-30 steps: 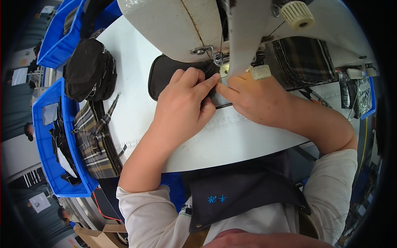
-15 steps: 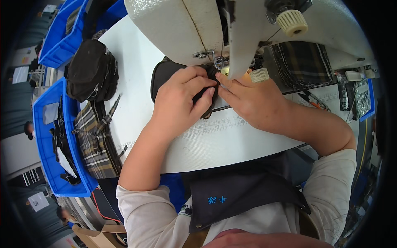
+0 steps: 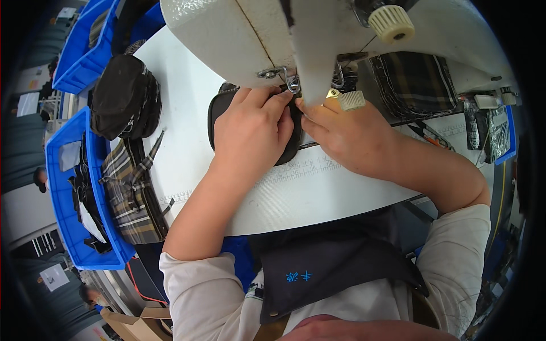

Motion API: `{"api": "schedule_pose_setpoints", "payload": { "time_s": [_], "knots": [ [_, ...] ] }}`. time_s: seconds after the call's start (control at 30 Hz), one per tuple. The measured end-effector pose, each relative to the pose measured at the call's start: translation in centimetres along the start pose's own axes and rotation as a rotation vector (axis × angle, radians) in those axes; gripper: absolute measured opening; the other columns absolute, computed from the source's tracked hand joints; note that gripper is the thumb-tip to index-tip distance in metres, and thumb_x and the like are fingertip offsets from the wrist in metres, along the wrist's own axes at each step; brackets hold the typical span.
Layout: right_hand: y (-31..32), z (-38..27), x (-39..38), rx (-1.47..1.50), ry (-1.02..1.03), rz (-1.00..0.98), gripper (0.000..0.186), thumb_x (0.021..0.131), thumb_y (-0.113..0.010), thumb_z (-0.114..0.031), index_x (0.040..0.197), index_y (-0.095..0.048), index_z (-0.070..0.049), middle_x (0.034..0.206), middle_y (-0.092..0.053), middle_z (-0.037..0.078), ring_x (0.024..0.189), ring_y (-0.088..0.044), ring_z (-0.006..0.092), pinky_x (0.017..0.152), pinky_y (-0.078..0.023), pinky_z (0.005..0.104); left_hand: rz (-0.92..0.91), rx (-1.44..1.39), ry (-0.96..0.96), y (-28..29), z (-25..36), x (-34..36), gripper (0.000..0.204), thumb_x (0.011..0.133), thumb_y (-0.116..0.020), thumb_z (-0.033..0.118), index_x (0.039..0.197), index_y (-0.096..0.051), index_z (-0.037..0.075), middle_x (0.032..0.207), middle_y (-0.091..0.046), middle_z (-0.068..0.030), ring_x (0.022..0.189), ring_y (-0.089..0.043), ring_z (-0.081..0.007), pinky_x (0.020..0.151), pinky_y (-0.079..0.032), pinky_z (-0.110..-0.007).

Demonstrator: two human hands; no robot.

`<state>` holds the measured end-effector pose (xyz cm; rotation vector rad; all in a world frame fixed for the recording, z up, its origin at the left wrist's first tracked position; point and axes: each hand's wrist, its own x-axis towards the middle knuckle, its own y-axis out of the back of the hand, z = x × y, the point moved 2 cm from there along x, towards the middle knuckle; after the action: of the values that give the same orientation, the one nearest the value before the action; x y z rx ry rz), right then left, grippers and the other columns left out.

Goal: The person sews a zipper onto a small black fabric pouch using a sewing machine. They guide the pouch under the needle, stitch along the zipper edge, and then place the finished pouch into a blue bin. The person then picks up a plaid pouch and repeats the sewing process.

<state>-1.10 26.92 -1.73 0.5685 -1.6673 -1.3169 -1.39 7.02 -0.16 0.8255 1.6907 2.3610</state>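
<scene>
Under the needle area of a white sewing machine (image 3: 227, 34) lies a black fabric pouch piece (image 3: 289, 154) with rounded corners. My left hand (image 3: 250, 128) rests over it, with closed fingers pinching its edge close to the presser foot (image 3: 293, 84). From the other side my right hand (image 3: 350, 133) meets the same edge, its fingertips bent together against the fabric. The machine's front part hides some of the right fingers. Both hands almost touch at the stitching spot.
Left on the white table (image 3: 250, 213) stand a finished-looking black bag (image 3: 122, 96) and plaid fabric pieces (image 3: 133, 199). Blue bins (image 3: 54, 153) line the far left. Right of the machine lie a plaid panel (image 3: 418, 85), orange-handled snips (image 3: 435, 136) and a clear-wrapped packet (image 3: 497, 133).
My left fingers have moved forward, closer to the presser foot, and the thumb has tucked in. The black piece has turned slightly under my hands. The machine appears a little farther left in view.
</scene>
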Motion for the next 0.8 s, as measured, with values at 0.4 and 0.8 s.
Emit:
{"api": "schedule_pose_setpoints", "payload": {
  "time_s": [0.4,0.8],
  "knots": [
    [0.7,0.4,0.0,0.057,-0.033,-0.036,0.027,0.084,-0.067,-0.007,0.111,-0.069,0.000,0.129,-0.070,0.016,0.098,-0.073,0.0282,0.087,-0.057,0.0400,-0.032,-0.012,0.000,0.1,0.3,-0.2,0.029,0.093,-0.074,0.018,0.121,-0.079,0.010,0.117,-0.073,-0.0055,0.096,-0.071,-0.0293,0.078,-0.058,-0.040],
    [0.3,0.7,-0.4,0.070,-0.089,-0.086,0.025,0.083,-0.069,-0.008,0.107,-0.070,-0.004,0.108,-0.072,0.009,0.100,-0.070,0.0293,0.090,-0.054,0.0380,-0.200,-0.188,-0.091,1.9,0.8,-1.1,0.064,0.071,-0.093,0.041,0.120,-0.071,0.006,0.133,-0.065,-0.0106,0.112,-0.065,-0.0373,0.095,-0.056,-0.042]
  ]
}}
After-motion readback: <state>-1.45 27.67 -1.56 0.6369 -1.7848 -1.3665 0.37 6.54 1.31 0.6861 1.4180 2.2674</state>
